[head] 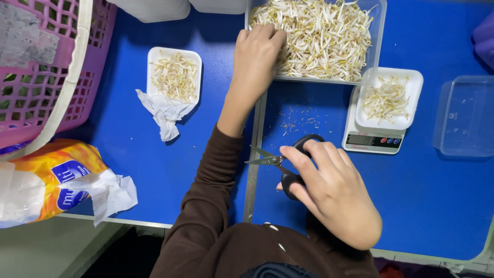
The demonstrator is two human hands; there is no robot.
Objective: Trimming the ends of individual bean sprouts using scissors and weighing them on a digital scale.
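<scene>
Black-handled steel scissors (288, 164) sat clenched in the right hand (334, 198). At twelve o'clock, the left hand (256, 62) grasped pale bean sprouts (324, 36) in the clear plastic tub (378, 46); the trimming step seemingly wanted a pinch lifted to the blades.

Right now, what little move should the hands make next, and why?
Probably the left hand should pinch up a few sprouts and bring them toward the scissors. It already rests in the sprouts at the tub's edge, while the right hand holds the scissors with blades open and nothing between them.
</scene>
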